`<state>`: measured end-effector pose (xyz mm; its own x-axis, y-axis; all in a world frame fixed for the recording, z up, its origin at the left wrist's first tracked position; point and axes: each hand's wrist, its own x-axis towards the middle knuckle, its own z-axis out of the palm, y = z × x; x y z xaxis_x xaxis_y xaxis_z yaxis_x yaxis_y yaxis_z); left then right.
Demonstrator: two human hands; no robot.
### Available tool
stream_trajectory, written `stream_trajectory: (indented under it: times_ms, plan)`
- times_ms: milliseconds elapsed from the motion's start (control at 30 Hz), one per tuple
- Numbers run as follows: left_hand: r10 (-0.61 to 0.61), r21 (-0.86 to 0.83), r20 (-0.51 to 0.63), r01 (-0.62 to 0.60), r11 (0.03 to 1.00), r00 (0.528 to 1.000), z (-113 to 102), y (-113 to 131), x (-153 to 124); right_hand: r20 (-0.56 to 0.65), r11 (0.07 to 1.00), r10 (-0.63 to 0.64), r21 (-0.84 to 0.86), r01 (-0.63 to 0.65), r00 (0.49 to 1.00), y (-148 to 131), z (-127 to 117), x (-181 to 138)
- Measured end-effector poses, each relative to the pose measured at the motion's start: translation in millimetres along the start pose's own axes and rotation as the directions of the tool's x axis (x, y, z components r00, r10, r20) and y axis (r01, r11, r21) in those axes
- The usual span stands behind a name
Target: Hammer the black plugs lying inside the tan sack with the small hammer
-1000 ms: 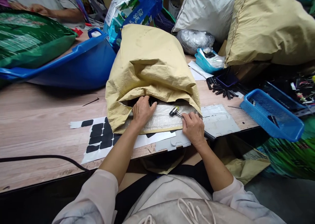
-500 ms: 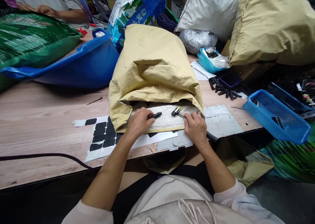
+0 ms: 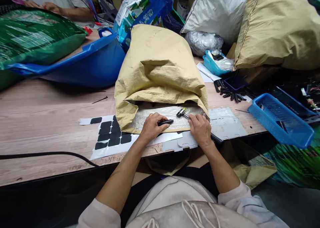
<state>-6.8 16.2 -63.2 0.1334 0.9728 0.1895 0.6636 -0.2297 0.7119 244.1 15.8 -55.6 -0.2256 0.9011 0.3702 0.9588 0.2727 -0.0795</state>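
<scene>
A tan woven sack [image 3: 162, 71] lies on the table with its mouth toward me, the pale inner lining showing. My left hand [image 3: 153, 125] is closed on a small black cylindrical piece [image 3: 167, 122] over the lip of the sack. My right hand [image 3: 200, 128] grips a small hammer [image 3: 183, 114], its metal head pointing left over the lining and its black handle end sticking out behind the hand. The sack's contents are dark and hidden. Under the sack's front edge lies a white sheet with black rounded-square stickers [image 3: 110, 132].
A blue basin [image 3: 100, 64] and a green sack [image 3: 45, 37] stand at the left. Several black pieces [image 3: 232, 94] lie right of the tan sack, near a blue basket [image 3: 280, 121]. Grey cardboard [image 3: 225, 121] runs along the table edge. Another person's hands [image 3: 51, 7] show at the far left.
My left hand has moved right with the black piece, closer to the hammer. My right hand stays nearly in place with the hammer. The whole view has shifted slightly.
</scene>
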Motion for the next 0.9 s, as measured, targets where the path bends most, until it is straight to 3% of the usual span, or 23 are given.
stream_trajectory:
  times_ms: [233,433,700,900]
  plan:
    - [-0.007,-0.019,0.013,0.007,1.0,1.0,-0.6,-0.6,-0.2,-0.052,0.974,-0.016,0.227,0.027,0.999,-7.2,-15.7,-3.2]
    - [-0.013,-0.043,0.012,0.013,0.999,1.0,-1.6,1.7,-1.3,-0.059,0.844,-0.13,0.517,0.142,0.99,-36.2,-29.6,-17.5]
    - [-0.004,-0.029,0.027,0.004,1.0,1.0,-2.0,2.1,-1.5,0.002,0.874,-0.172,0.461,0.152,0.985,-51.4,-18.6,-26.5]
    - [-0.036,-0.061,0.003,0.036,0.997,0.999,0.3,1.5,-1.3,-0.064,0.853,-0.126,0.502,0.141,0.99,-45.6,-21.2,-27.2]
